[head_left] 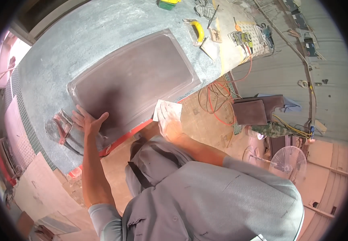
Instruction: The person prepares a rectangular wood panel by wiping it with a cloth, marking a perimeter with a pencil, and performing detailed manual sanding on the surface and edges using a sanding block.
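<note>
A large dark brown panel (137, 68) with rounded corners and a raised border lies on the dusty blue-grey table. My left hand (87, 121) is at its near left corner, fingers spread and thumb stretched toward the panel, holding nothing. At the panel's near edge, my right hand (169, 122) has its fingers laid over a white sheet of sandpaper (176, 109), gripping it against the edge; the sheet's underside is hidden. Just left of my left hand sits a red-handled tool (63, 127) with a black cord or hose, partly wrapped in clear plastic.
At the far right of the table lie a yellow-handled tool (198, 32), a white sheet (210, 49) and a green power tool (244, 38). Red and dark hoses (212, 100) hang beside the table. Dark panels (249, 112) and a fan (288, 160) stand on the right.
</note>
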Motion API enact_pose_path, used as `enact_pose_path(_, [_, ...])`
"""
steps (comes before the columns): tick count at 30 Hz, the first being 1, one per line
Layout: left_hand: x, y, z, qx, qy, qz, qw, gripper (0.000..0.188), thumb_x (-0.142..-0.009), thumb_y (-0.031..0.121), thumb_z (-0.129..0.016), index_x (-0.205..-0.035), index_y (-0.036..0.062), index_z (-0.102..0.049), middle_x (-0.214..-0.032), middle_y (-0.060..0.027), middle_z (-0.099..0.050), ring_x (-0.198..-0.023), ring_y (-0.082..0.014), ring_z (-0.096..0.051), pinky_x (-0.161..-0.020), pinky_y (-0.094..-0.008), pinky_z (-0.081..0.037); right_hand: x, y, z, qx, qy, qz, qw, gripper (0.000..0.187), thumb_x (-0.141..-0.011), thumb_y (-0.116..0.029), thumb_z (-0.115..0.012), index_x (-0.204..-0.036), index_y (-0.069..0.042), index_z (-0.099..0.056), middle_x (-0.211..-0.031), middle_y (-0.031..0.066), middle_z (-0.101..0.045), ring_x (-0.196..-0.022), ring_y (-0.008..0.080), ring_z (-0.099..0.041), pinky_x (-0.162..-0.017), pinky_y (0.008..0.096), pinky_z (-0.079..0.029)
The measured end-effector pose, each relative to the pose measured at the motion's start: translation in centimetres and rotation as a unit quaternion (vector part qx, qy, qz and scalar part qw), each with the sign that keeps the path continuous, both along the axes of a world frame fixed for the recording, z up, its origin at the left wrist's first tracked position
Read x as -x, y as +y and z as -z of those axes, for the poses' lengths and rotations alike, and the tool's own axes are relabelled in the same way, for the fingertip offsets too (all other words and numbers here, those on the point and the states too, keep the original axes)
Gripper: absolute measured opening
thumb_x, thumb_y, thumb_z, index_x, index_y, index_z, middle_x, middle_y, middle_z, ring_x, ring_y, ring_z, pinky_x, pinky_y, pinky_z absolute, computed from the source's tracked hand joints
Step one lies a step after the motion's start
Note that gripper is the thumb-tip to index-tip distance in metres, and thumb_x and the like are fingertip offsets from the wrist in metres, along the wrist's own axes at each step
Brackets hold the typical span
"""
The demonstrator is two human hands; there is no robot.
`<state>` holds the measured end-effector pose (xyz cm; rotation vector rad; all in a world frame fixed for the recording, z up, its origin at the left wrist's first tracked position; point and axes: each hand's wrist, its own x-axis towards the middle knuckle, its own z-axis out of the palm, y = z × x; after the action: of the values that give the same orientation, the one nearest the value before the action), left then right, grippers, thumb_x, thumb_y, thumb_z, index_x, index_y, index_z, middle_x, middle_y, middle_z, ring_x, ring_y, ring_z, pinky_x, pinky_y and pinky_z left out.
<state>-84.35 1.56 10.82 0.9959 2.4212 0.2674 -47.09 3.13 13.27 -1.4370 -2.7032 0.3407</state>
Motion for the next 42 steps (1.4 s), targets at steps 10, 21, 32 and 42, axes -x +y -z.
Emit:
enact_pose_path(10, [-0.3, 0.5, -0.8, -0.009, -0.013, 0.004, 1.0, 0.15, -0.067, 0.06, -0.095, -0.173, 0.0077, -0.003, -0.177, -0.0311, 0.002, -0.165, -0.0492, 0.006, -0.13, -0.0635, 0.001, -10.3, 12.6, 2.5, -0.12, -0.102, 0.199, 0.967, 0.059, -0.094, -0.015, -0.061, -0.145, 0.014, -0.051, -0.154, 0.0306, -0.051, -0.144, 0.047, -0.046, -0.125, 0.0534, -0.035])
enact_pose_path(21, [-0.5, 0.0, -0.3, -0.006, -0.038, -0.007, 0.999, 0.158, -0.064, 0.072, -0.092, -0.174, 0.0102, 0.004, -0.179, -0.0286, 0.006, -0.165, -0.0478, 0.013, -0.129, -0.0658, 0.005, -11.2, 11.1, 2.8, -0.103, -0.004, 0.093, 0.99, 0.062, -0.089, -0.006, -0.06, -0.142, 0.022, -0.047, -0.146, 0.0415, -0.052, -0.14, 0.0565, -0.047, -0.124, 0.0543, -0.035])
enact_pose_path(32, [1.0, -0.7, 1.2, -0.008, -0.058, 0.026, 0.998, 0.145, -0.076, 0.059, -0.09, -0.174, 0.0127, 0.006, -0.176, -0.0331, 0.011, -0.162, -0.0536, 0.014, -0.125, -0.0744, -0.002, 6.6, -1.4, 0.3, 0.059, 0.093, -0.329, 0.938, 0.061, -0.093, -0.01, -0.068, -0.152, 0.002, -0.054, -0.156, 0.022, -0.056, -0.148, 0.0373, -0.05, -0.124, 0.0497, -0.041])
enact_pose_path(42, [0.4, -0.1, -0.9, 0.015, -0.107, 0.007, 0.994, 0.142, -0.08, 0.058, -0.088, -0.174, 0.0129, 0.009, -0.177, -0.0308, 0.017, -0.164, -0.0475, 0.02, -0.127, -0.0683, 0.006, 17.3, -6.9, 1.4, 0.038, 0.137, -0.376, 0.916, 0.049, -0.094, -0.007, -0.058, -0.141, 0.005, -0.063, -0.157, 0.0213, -0.055, -0.149, 0.0344, -0.049, -0.126, 0.0454, -0.039])
